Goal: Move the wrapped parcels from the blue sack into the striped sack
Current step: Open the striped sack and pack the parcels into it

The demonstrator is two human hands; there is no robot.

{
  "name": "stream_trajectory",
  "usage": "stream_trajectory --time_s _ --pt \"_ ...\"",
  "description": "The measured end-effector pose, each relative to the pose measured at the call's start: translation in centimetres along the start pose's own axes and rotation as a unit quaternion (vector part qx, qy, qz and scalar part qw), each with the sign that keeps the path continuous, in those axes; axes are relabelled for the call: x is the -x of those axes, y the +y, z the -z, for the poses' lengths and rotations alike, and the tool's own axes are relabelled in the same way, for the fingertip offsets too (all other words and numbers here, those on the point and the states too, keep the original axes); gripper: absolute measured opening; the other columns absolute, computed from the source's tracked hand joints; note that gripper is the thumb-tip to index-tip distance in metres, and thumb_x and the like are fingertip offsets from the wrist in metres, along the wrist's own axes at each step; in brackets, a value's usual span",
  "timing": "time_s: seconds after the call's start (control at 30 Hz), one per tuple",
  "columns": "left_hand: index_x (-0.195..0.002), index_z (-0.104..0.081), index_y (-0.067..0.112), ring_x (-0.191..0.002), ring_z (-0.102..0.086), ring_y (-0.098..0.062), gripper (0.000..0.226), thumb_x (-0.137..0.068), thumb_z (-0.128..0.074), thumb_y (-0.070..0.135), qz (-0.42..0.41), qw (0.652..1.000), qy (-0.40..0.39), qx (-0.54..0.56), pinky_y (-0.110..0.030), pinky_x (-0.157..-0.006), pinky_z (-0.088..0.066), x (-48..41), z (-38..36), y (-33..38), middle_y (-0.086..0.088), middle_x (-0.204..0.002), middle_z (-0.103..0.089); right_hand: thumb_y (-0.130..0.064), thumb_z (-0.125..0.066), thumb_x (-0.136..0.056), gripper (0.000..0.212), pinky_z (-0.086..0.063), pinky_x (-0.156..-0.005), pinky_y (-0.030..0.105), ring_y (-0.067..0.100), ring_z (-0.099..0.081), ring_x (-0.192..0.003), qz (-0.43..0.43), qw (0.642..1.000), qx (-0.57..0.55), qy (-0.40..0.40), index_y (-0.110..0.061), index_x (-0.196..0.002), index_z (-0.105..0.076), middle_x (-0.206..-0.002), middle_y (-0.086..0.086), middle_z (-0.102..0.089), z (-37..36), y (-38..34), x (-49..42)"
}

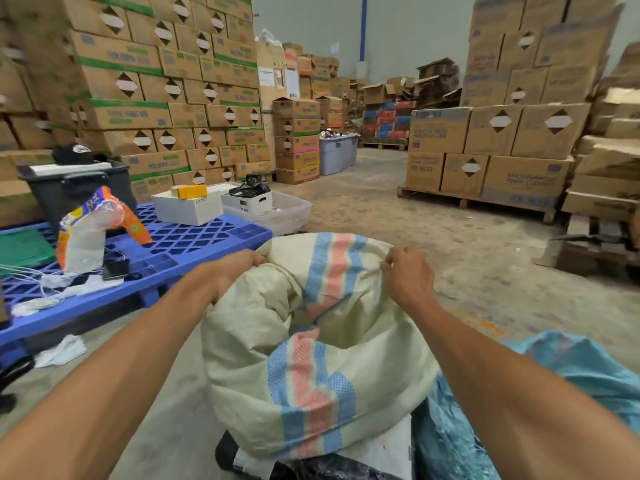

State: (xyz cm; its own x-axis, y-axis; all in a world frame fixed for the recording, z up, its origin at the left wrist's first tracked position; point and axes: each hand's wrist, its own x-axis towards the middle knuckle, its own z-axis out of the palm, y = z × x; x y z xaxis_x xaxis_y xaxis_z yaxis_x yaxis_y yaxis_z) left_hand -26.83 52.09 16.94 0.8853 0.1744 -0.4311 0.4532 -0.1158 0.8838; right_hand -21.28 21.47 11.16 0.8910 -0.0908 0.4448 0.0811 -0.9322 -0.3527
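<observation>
Striped sack on warehouse concrete floor

Warehouse interior. Floor: bare concrete, dusty and stained. Rear wall: pale grey-green, with a vertical blue pipe. Left: tall stack of cardboard cartons with diamond labels. Right: more cartons on a wooden pallet. Foreground left: blue plastic pallet carrying a dark bin and white boxes. Centre distance: grey tubs. Light even, diffuse.
</observation>
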Motion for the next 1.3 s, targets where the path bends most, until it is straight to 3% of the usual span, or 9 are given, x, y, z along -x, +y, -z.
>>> stream_trajectory --time_s 0.17,0.3,0.43,0.6,0.67,0.8,0.97,1.13,1.3 --pt "-0.081 -0.06 0.007 -0.071 -0.059 -0.029 0.015 -0.088 -0.048 0.013 -0.02 0.999 -0.033 0.033 -0.035 -0.073 -0.048 0.9 0.8 0.2 -0.015 -0.076 -0.058 -0.066 -0.04 -0.081 0.076 -0.032 -0.114 0.047 0.025 -0.035 -0.142 0.136 0.975 0.007 -0.173 -0.033 -0.15 -0.036 -0.157 0.002 -0.032 -1.6 0.6 1.9" --pt "-0.099 -0.061 0.005 -0.08 -0.062 -0.032 0.021 -0.084 -0.051 0.016 -0.021 0.998 -0.039 0.041 -0.038 -0.081 -0.05 0.8 1.8 -0.1 -0.017 -0.086 -0.062 -0.089 -0.061 -0.057 0.133 -0.023 -0.119 0.053 0.022 -0.019 -0.151 0.194 0.965 -0.022 -0.174 -0.038 -0.155 0.013 -0.166 -0.003 -0.012 -2.1 0.4 3.2" --pt "-0.106 -0.062 0.007 -0.092 -0.062 -0.034 0.035 -0.073 -0.061 0.018 -0.013 0.994 -0.091 0.061 -0.045 -0.096 -0.048 0.6 2.5 -1.0 -0.018 -0.098 -0.064 -0.094 -0.067 -0.027 0.161 -0.027 -0.117 0.058 0.03 -0.031 -0.147 0.136 0.941 0.049 -0.306 -0.041 -0.153 0.017 -0.163 0.002 -0.024 -3.6 -0.4 2.4" --pt "-0.115 -0.063 0.015 -0.102 -0.066 -0.032 0.074 -0.056 -0.086 0.053 0.007 0.988 -0.148 -0.032 -0.043 -0.084 -0.054 1.7 3.0 -1.0 -0.017 -0.112 -0.07 -0.053 -0.066 -0.066 0.052 -0.05 -0.097 0.045 0.025 -0.062 -0.113 0.061 0.904 0.101 -0.41 -0.034 -0.114 -0.06 -0.128 -0.003 -0.064 -5.3 -0.3 1.3" --pt "-0.119 -0.058 0.021 -0.103 -0.065 -0.024 0.105 -0.031 -0.091 0.065 0.013 0.958 -0.12 -0.262 -0.038 -0.082 -0.057 1.6 4.3 -0.8 -0.006 -0.115 -0.067 -0.055 -0.061 -0.061 0.039 -0.053 -0.096 0.044 0.024 -0.066 -0.102 0.057 0.903 0.093 -0.417 -0.029 -0.089 -0.062 -0.118 0.0 -0.069 -4.7 0.7 0.3" --pt "-0.1 -0.051 0.023 -0.096 -0.059 -0.021 0.068 -0.05 -0.094 0.04 -0.109 0.828 0.117 -0.537 -0.033 -0.076 -0.049 -0.9 7.8 -3.4 -0.001 -0.109 -0.062 -0.05 -0.074 -0.059 0.029 -0.057 -0.071 0.03 0.019 -0.07 -0.08 0.069 0.912 0.023 -0.404 -0.029 -0.081 -0.07 -0.082 -0.004 -0.073 -1.5 2.9 -1.6" --pt "-0.077 -0.051 0.017 -0.079 -0.06 -0.033 0.026 -0.07 -0.065 0.038 -0.2 0.82 0.25 -0.474 -0.038 -0.059 -0.045 -2.6 9.0 -5.7 -0.008 -0.075 -0.058 -0.064 -0.079 -0.062 0.068 -0.052 -0.087 0.037 0.023 -0.058 -0.11 0.065 0.973 0.034 -0.22 -0.037 -0.121 -0.057 -0.117 0.003 -0.063 -0.6 2.4 -0.3" --pt "-0.127 -0.057 0.017 -0.108 -0.058 -0.037 0.07 -0.074 -0.048 0.062 -0.042 0.97 0.217 -0.106 -0.052 -0.095 -0.047 -5.9 7.4 -5.1 -0.012 -0.123 -0.061 -0.075 -0.082 -0.049 0.138 -0.013 -0.113 0.068 0.042 0.005 -0.15 -0.095 0.986 0.033 -0.136 -0.039 -0.152 0.003 -0.16 0.018 0.005 -3.3 0.7 5.2" --pt "-0.102 -0.065 0.019 -0.09 -0.063 -0.023 0.052 -0.078 -0.062 0.065 0.015 0.975 0.131 0.177 -0.036 -0.083 -0.053 -3.4 3.5 -4.3 -0.004 -0.101 -0.068 -0.08 -0.074 -0.057 0.147 -0.01 -0.121 0.06 0.047 -0.005 -0.15 -0.378 0.844 -0.151 -0.348 -0.024 -0.153 0.022 -0.164 0.022 0.004 -8.0 -1.2 4.6"
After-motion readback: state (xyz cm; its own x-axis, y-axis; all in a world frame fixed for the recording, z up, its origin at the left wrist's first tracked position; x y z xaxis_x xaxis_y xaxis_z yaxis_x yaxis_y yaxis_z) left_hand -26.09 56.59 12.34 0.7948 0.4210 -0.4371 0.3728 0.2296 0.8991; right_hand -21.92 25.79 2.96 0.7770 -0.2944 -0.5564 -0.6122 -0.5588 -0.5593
